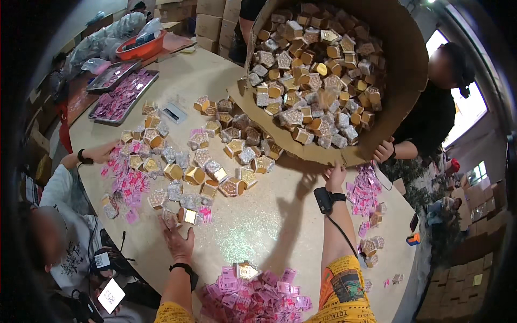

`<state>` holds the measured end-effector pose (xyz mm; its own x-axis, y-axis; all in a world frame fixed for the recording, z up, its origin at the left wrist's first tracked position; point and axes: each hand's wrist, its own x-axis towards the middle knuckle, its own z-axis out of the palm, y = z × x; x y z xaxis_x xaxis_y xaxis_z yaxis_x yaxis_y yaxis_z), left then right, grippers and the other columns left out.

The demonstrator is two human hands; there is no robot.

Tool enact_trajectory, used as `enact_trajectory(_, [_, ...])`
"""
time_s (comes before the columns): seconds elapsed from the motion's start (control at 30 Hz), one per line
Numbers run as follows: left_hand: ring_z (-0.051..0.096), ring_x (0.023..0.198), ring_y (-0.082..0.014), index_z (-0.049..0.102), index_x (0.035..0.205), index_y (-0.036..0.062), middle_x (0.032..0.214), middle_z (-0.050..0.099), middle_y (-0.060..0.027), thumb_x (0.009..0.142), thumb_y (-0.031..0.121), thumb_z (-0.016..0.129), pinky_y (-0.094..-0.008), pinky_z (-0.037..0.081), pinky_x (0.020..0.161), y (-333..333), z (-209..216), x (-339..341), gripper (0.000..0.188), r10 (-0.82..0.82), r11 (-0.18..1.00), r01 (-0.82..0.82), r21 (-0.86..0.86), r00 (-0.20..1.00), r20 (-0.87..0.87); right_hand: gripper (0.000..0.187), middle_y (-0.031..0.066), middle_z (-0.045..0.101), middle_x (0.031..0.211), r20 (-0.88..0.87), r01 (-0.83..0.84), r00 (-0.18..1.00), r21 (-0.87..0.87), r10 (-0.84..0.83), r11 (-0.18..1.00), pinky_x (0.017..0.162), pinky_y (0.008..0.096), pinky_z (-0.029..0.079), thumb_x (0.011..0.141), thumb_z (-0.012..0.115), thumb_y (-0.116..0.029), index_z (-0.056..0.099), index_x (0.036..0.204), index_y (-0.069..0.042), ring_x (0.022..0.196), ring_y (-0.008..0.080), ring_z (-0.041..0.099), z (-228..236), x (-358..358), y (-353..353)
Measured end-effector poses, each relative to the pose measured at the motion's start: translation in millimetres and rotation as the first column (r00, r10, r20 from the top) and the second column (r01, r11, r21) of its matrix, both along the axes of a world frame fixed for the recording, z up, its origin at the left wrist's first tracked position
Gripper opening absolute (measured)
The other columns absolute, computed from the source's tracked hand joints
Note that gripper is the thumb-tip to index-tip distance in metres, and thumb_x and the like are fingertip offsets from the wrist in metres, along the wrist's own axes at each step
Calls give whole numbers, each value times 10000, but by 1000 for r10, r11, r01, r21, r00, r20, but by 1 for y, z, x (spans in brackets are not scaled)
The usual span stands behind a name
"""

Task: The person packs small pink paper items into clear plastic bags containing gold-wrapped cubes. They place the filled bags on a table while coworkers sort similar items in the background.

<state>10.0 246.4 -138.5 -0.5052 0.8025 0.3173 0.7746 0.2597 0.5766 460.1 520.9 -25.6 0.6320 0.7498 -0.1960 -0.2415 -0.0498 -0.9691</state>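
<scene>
A large cardboard box (pixel 344 155) is tilted toward me, filled with small house-shaped ornaments (pixel 318 81) in gold and brown, many in clear bubble wrap. At its lower edge my right hand (pixel 335 177) grips the cardboard flap; some fingertips are hidden there. My left hand (pixel 176 241) is open, fingers spread, touching a wrapped ornament (pixel 169 218) at the near side of a loose heap. More ornaments (pixel 209 161) lie spilled across the middle left of the table. Close to me is a pile of pink printed packets (pixel 253 296) with one gold ornament (pixel 246 270) on it.
A co-worker's hand (pixel 383 151) holds the box's right side. Another person's hand (pixel 99 153) rests by pink packets (pixel 126 175) at left. A metal tray (pixel 98 119) of packets and an orange basin (pixel 141 49) stand far left. More packets (pixel 364 191) lie right, near an orange tape measure (pixel 413 239).
</scene>
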Motion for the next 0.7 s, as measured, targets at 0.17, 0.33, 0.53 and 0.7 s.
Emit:
enact_trajectory(0.17, [301, 1279, -442, 309, 1331, 92, 1456, 187, -218, 639, 125, 761, -443, 371, 1021, 4, 11, 5, 827, -3, 999, 4, 36, 999, -39, 463, 60, 523, 883, 33, -10, 999, -48, 12, 999, 545, 349, 465, 880, 577, -342, 353, 1207, -102, 694, 157, 546, -2, 14, -7])
enact_trajectory(0.33, [311, 1283, -422, 293, 1349, 126, 1456, 195, -203, 637, 119, 761, -445, 380, 1015, 4, 19, 11, 852, 39, 999, -38, 20, 995, -94, 544, 54, 502, 920, -12, -159, 987, -55, 159, 986, 599, 363, 469, 876, 581, -362, 317, 1270, -95, 746, 161, 544, -8, 30, -14])
enact_trajectory(0.53, [313, 1285, -420, 285, 1366, 137, 1448, 207, -206, 653, 166, 748, -448, 366, 1021, 4, 12, 5, 850, 48, 999, -47, 8, 994, -98, 664, 60, 501, 983, -40, -195, 981, -108, 191, 975, 653, 384, 457, 875, 574, -402, 249, 1371, -103, 803, 158, 535, -13, 12, -34])
enact_trajectory(0.7, [293, 1292, -432, 283, 1378, 128, 1445, 211, -226, 692, 175, 731, -456, 347, 1032, 1, 15, 8, 821, 8, 1000, -6, 23, 997, -82, 753, 140, 423, 1302, 14, -299, 952, -177, 306, 938, 709, 370, 453, 863, 553, -491, 214, 1430, -129, 947, 204, 531, -22, 4, -58])
